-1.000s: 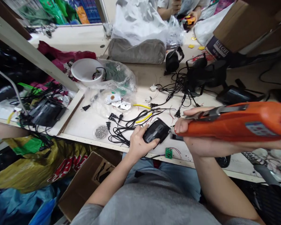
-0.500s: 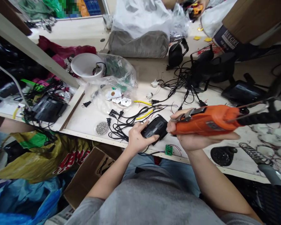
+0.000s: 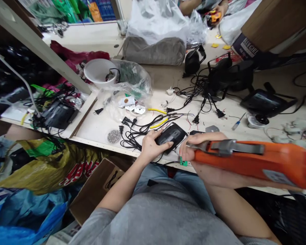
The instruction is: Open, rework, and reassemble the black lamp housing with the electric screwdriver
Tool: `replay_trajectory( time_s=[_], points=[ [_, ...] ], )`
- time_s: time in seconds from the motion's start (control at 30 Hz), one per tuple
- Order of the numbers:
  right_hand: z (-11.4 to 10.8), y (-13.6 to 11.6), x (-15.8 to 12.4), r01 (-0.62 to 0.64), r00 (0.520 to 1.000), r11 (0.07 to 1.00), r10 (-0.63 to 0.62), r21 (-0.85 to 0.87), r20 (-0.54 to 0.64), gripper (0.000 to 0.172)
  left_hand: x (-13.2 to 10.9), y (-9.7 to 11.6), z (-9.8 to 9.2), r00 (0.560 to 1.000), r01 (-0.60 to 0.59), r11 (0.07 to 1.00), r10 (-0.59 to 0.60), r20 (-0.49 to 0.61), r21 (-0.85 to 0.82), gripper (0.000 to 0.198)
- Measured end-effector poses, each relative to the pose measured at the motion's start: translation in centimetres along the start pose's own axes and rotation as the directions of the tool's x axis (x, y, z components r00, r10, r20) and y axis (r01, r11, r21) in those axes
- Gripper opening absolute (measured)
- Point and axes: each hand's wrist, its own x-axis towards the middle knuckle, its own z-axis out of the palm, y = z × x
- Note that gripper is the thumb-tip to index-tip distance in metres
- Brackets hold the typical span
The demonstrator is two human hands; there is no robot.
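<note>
My left hand [image 3: 154, 145] grips a black plastic housing [image 3: 172, 135] at the table's front edge, with the thumb across its near side. In my right hand [image 3: 197, 154] is an orange electric screwdriver [image 3: 239, 158], its tip end pointing left toward the housing. My right fingertips hide most of that tip, so whether it touches the housing I cannot tell. Just below them a small green circuit board [image 3: 183, 162] is partly covered. Left of the housing lie black power cords [image 3: 132, 136] with plugs, and a round dish of small metal screws [image 3: 113, 135].
Yellow-handled pliers [image 3: 158, 123] lie beyond the housing. Farther back stand a white bowl [image 3: 98, 73] and a clear plastic bag [image 3: 140, 76]. Black lamp bodies [image 3: 232, 76] with tangled cords fill the back right, near a small screwdriver [image 3: 238, 121]. Another person's hand [image 3: 222, 8] shows at the top.
The orange screwdriver has swung level and come closer to the camera, uncovering the small screwdriver behind it. My left hand still holds the housing. Another person's hand has appeared at the top.
</note>
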Motion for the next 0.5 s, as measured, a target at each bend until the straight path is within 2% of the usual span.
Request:
replay_trajectory(
  time_s=[0.13,0.3,0.43,0.5],
  points=[
    [0.9,1.3,0.2,0.029,0.999,0.999,-0.029,0.020,-0.028,0.057,-0.1,-0.1,0.3,1.000,-0.013,1.000,0.013,-0.015,0.000,0.059],
    [0.8,2.8,0.9,0.006,0.999,1.000,-0.006,0.019,0.032,0.082,-0.1,-0.3,0.4,1.000,-0.022,1.000,0.022,-0.015,-0.009,0.064],
    [0.1,3.1,0.8,-0.133,0.989,0.987,0.138,-0.087,0.061,0.068,0.0,-0.5,0.3,1.000,0.006,1.000,-0.006,0.000,-0.015,0.062],
    [-0.2,2.9,0.7,-0.165,0.983,0.981,0.172,-0.100,0.064,0.065,0.0,-0.4,0.3,1.000,0.016,1.000,-0.016,0.003,-0.017,0.061]
  ],
)
